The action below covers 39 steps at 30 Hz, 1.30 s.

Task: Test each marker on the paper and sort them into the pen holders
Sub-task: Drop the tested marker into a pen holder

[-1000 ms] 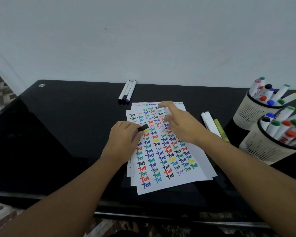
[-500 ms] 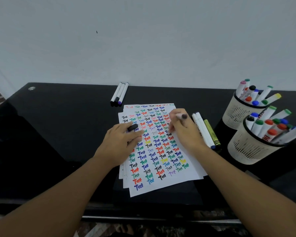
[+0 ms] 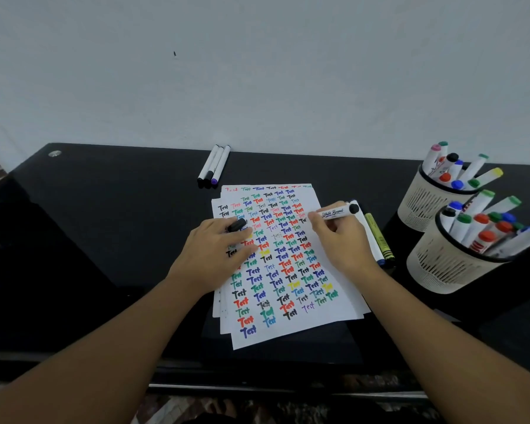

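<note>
A stack of white paper (image 3: 334, 301) covered in coloured "Test" words lies on the black table. My right hand (image 3: 341, 240) grips a white whiteboard marker (image 3: 335, 213) with a black end, its tip down on the paper's right side beside a fresh black mark. My left hand (image 3: 218, 255) lies on the paper's left part and holds the black cap (image 3: 237, 224) between its fingers. Two cream pen holders stand at the right, the far one (image 3: 426, 200) and the near one (image 3: 441, 264), both full of markers.
Three thin markers (image 3: 214, 165) lie side by side at the back of the table near the wall. Between the paper and the holders lie a white marker (image 3: 369, 237) and a yellow-green one (image 3: 378, 237). The table's front edge (image 3: 257, 384) runs below my forearms.
My right hand took a marker from the right of the paper, turned it tip down and wrote a black mark on the sheet. The left hand kept holding the cap on the paper.
</note>
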Motion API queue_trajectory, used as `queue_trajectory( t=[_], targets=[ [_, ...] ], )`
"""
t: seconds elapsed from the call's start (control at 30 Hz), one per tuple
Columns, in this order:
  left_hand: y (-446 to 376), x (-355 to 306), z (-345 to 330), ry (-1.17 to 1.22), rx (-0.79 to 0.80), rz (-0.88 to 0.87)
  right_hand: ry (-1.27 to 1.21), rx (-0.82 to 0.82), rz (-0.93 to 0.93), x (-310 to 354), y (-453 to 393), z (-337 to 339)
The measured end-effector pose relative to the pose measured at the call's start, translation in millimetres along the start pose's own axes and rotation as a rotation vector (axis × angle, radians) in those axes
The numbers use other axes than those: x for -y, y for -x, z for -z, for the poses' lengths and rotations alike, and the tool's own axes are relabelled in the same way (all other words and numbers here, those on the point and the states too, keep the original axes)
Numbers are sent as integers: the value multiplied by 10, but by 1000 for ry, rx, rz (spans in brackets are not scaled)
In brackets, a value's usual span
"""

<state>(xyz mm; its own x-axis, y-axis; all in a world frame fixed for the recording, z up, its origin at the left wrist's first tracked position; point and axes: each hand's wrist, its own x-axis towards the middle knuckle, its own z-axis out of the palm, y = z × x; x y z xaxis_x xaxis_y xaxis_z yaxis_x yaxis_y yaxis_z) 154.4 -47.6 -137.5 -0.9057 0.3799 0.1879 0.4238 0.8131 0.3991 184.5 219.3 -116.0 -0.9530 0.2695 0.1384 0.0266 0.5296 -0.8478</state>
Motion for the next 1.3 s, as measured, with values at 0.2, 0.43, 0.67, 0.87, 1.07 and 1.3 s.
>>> queue_trajectory(
  t=[0.2, 0.43, 0.67, 0.87, 1.07, 1.3],
  targets=[
    [1, 4, -11, 13, -14, 3, -43, -7, -72, -31, 75, 16],
    [2, -26, 16, -9, 5, 19, -32, 39, -82, -31, 29, 5],
    [10, -45, 22, -22, 9, 26, 27, 54, -119, -11, 25, -1],
    [9, -36, 29, -20, 24, 34, 63, 75, -125, -22, 12, -7],
    [1, -42, 30, -12, 23, 36, 90, 42, -126, -1, 16, -17],
    [-2, -32, 19, -18, 20, 35, 116, 51, -108, -14, 21, -7]
  ],
)
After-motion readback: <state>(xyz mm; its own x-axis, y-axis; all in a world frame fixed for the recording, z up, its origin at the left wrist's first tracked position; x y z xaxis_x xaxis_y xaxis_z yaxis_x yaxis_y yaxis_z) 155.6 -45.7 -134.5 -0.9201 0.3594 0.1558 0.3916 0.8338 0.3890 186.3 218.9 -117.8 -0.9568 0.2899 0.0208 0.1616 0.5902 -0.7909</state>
